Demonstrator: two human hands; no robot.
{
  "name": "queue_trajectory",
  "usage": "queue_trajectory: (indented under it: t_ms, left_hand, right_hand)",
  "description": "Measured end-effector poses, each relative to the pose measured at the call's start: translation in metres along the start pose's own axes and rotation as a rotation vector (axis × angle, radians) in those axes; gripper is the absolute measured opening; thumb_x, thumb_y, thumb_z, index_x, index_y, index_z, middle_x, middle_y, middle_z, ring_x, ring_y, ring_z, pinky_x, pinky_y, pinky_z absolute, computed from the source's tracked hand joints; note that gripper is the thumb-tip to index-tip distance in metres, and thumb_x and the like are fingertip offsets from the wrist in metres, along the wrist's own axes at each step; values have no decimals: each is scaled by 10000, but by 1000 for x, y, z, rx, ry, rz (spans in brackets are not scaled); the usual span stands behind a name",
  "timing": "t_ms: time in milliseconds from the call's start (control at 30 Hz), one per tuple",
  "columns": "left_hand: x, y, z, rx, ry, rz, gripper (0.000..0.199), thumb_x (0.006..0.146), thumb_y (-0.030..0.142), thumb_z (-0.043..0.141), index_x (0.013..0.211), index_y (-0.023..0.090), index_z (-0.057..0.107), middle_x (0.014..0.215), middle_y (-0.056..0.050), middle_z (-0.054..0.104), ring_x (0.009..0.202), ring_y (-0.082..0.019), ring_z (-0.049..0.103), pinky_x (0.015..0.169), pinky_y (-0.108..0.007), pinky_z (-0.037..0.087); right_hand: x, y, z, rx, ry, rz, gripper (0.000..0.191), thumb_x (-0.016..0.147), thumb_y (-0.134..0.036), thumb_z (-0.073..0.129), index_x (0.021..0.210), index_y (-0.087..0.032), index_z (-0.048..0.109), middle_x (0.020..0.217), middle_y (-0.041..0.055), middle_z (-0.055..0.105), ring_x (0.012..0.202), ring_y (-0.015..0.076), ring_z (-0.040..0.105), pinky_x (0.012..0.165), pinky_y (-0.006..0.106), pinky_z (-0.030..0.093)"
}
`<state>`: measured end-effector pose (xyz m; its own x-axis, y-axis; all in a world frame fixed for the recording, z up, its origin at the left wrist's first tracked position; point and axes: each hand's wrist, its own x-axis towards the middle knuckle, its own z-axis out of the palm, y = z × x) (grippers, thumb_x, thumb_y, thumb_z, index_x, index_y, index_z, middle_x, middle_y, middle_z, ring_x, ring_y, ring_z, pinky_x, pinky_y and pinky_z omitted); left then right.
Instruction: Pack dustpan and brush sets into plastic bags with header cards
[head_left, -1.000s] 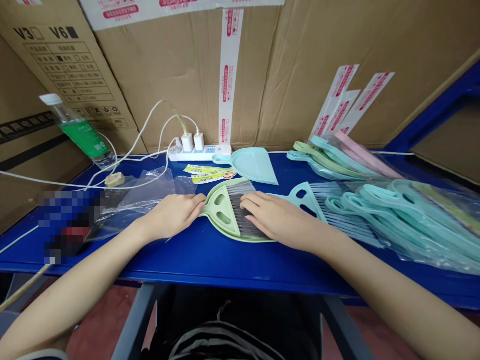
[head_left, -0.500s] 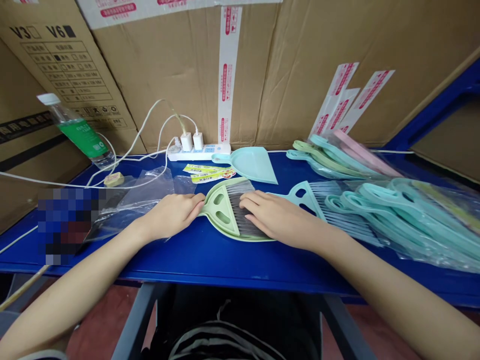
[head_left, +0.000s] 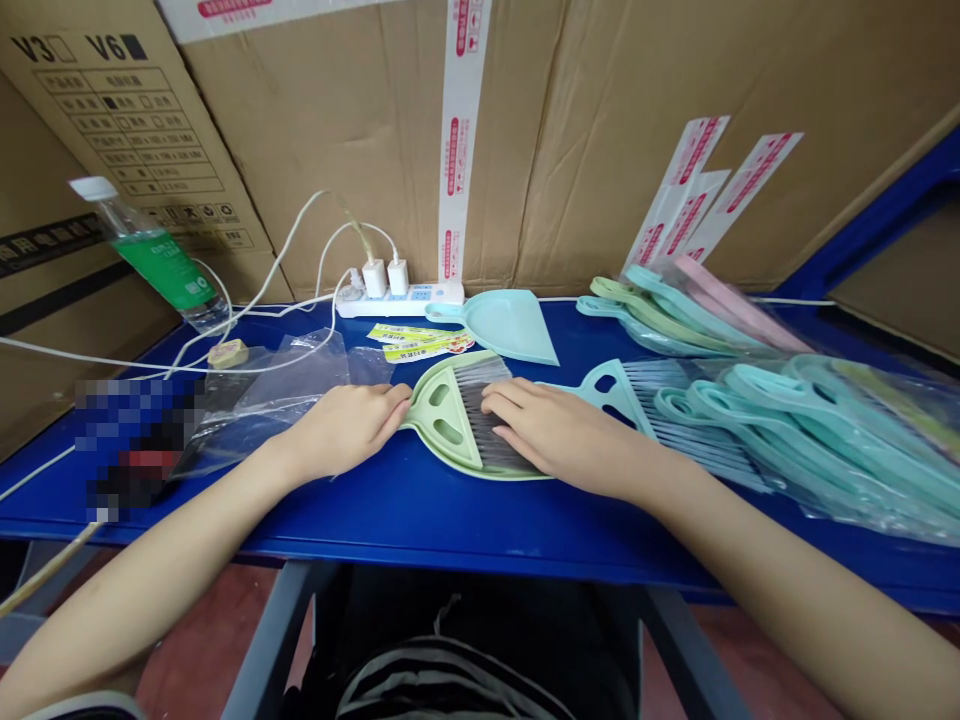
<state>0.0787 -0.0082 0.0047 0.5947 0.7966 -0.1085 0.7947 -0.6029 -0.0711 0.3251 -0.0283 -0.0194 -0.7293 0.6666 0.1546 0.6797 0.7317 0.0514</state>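
My left hand point(head_left: 352, 425) is closed round the handle end of a pale green hand brush point(head_left: 442, 415) lying on a matching green dustpan point(head_left: 429, 452). The handles are mostly hidden in my fingers. Lying over the brush's dark bristles point(head_left: 484, 410) is my right hand point(head_left: 555, 430), palm down, its thumb apart from the fingers. It covers the bristle tips and part of the pan's right edge. Just beyond my right wrist lies a light blue hand brush point(head_left: 600, 385), partly covered by that hand. A light blue dustpan point(head_left: 514, 325) rests behind, towards the cardboard.
Bagged brush and dustpan sets point(head_left: 810, 430) pile up at the right, with more sets point(head_left: 675, 310) behind. Clear plastic bags point(head_left: 281, 385), yellow labels point(head_left: 420, 342), a power strip point(head_left: 401, 300) with white cables and a leaning bottle point(head_left: 161, 265) occupy the left and back. Cardboard point(head_left: 337, 120) walls the rear.
Both hands keep the same hold and place on the green set. Only the camera view has shifted slightly.
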Motion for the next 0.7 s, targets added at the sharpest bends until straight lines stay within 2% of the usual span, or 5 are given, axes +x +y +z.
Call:
queue_trajectory:
  t_ms: [700]
  left_hand:
    - [-2,3,-1,80,-15,-13,361,1004,313,194,934,187,524,870,-66,690,749,-248,684,633,-336,497]
  right_hand:
    - [-1,0,0,12,7,1,243,930,-102,399,1061,-121,603,1142,162,658,987,266,646,806,424,555]
